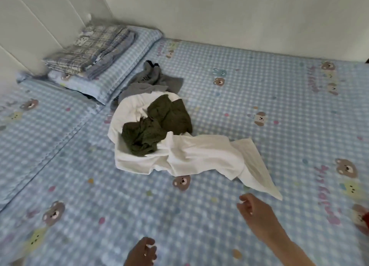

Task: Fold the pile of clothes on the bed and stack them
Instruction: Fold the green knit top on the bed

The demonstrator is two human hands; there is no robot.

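The left hand (142, 252) is nearest the camera, at six o'clock along the bottom edge of the view. Its fingers (148, 243) are loosely curled above the sheet and hold nothing. At about four o'clock the right hand (252, 209) reaches forward on a bare forearm; its fingers (244, 199) are relaxed and slightly bent, empty, with the tips near the pointed corner of the white garment (191, 155) but not touching it.

That white garment lies crumpled in the middle of the bed (259, 82), one long piece trailing out toward four o'clock. Bunched on top of it is a dark olive garment (157, 125), resting in the hollow of the white cloth. Touching the pile at its twelve o'clock side is a grey garment (153, 82), rumpled, with a bit of black at its far end. All three are unfolded.

Further out at ten o'clock, a pillow (123, 66) in the same blue checked bear print as the sheet lies against the white wall (239, 12), and a folded plaid blanket (93, 52) sits on top of it. At the right edge, around four o'clock, a small red thing (366, 217) is too cut off to identify.
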